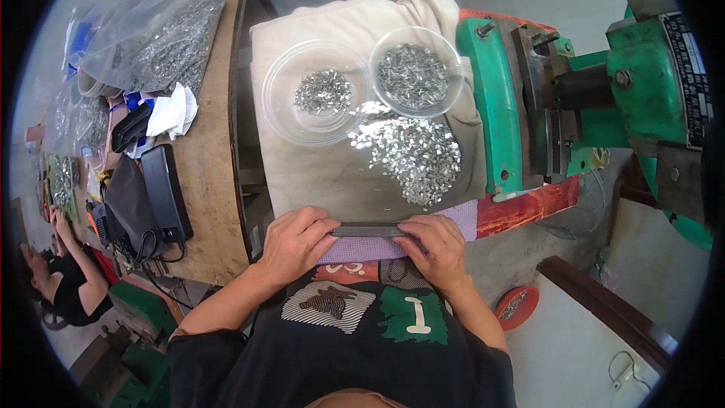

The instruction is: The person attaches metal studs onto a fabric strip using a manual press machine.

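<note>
Head view: held a slim, straight dark bar (368, 231) crosswise in front of the body, at the near edge of the pale cloth (294, 174). Gripped its left end with the left hand (300, 238), between thumb and bent fingers, and its right end with the right hand (434, 245) in much the same pinch. Showed only the middle stretch of the bar, uncovered between both hands. Could not tell resting on the cloth from hovering just over it. Had a purple cloth (355, 249) on the near side of the bar, close to the body.

Saw on the pale cloth a loose heap of flat silver bits (419, 162), bright in the light, nearer to the right hand than to the left. Found a wide, shallow clear tray (283, 125) beyond, with a small silver pile (323, 92) inside, and close on its right a clear tub (455, 79) of narrow silver slivers (411, 75).

Noted a green machine (502, 113) to the right, and lower down a red bowl (532, 304) with silvery pieces in it. Saw at the left a wooden table (215, 181) under a clear bag (177, 38) of silvery scraps, white tissue (174, 112) and a black case (166, 193). Spotted another person (83, 279) in a black top at the far left.
</note>
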The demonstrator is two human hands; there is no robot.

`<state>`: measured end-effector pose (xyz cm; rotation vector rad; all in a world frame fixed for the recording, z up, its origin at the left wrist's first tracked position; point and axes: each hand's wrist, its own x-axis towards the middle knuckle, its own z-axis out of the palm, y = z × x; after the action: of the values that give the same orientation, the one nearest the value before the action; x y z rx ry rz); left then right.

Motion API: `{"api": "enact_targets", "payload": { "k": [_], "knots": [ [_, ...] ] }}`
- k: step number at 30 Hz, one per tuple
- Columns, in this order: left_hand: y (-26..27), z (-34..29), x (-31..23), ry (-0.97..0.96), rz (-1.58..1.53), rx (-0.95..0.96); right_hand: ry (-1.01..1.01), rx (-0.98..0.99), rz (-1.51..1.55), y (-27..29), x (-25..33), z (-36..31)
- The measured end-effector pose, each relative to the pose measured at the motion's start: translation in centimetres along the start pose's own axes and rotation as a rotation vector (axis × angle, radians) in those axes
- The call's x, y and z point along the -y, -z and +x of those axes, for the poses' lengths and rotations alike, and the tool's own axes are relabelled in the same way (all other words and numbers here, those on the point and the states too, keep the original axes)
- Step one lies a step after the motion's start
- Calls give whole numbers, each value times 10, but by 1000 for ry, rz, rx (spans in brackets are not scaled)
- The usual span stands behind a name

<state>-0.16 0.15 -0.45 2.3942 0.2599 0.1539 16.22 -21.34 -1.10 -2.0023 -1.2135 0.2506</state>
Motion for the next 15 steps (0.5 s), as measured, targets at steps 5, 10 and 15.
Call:
{"api": "enact_targets", "payload": {
  "k": [5,10,15],
  "knots": [
    [2,13,0,-90,54,55,3,-14,13,-1,-6,-4],
    [21,43,-19,-195,137,129,45,-75,5,23,-7,-5],
    [24,123,-69,-550,213,42,20,-278,-113,89,-9,-4]
  ]
}}
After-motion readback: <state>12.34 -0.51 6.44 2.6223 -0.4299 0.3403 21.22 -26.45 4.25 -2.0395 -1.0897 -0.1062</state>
